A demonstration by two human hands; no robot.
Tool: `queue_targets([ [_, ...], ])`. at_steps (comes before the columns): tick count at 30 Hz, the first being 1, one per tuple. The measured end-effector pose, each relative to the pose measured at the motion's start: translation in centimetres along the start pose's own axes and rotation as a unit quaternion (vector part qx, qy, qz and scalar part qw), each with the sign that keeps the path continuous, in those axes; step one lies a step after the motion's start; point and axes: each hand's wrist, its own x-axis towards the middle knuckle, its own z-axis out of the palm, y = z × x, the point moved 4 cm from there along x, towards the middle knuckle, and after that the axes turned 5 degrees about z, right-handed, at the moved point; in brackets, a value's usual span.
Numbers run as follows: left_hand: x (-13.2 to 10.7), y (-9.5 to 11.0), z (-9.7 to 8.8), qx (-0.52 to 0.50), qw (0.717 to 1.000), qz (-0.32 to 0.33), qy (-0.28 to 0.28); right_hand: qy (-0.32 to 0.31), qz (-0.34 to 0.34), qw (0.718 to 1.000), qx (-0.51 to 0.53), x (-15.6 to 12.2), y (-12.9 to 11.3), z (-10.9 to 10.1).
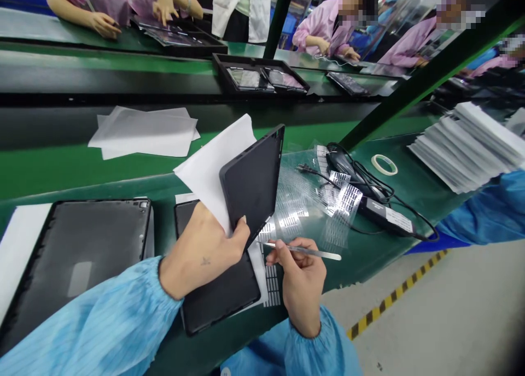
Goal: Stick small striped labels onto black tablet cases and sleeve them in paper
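Note:
My left hand point(209, 250) grips a black tablet back cover point(254, 182) by its lower edge, together with a white sheet of paper point(213, 163) behind it. The cover stands tilted up above the bench. My right hand point(299, 277) is closed on metal tweezers point(311, 251), whose tip points right, just below the cover. Under my hands lies another black cover point(217, 299) flat on the green bench point(45, 171). Clear film sheets with rows of small silver stickers point(311, 206) lie to the right of the raised cover.
A larger black cover point(82, 245) lies at the left. White sheets point(143, 133) rest on the conveyor behind. A black power adapter with cable point(377, 206), a tape roll point(384, 164) and a stack of white sheets point(467, 144) are at the right. Other people work at black trays point(262, 78) across the line.

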Motion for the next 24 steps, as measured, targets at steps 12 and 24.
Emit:
queue_targets([
  [12,0.4,1.1,-0.4,0.135,0.987,0.088,-0.025,-0.042,-0.025,0.997,-0.061,0.3,-0.5,0.6],
  [24,0.2,0.8,-0.6,0.096,0.991,0.093,0.002,-0.015,-0.016,0.996,-0.086,0.1,-0.7,0.7],
])
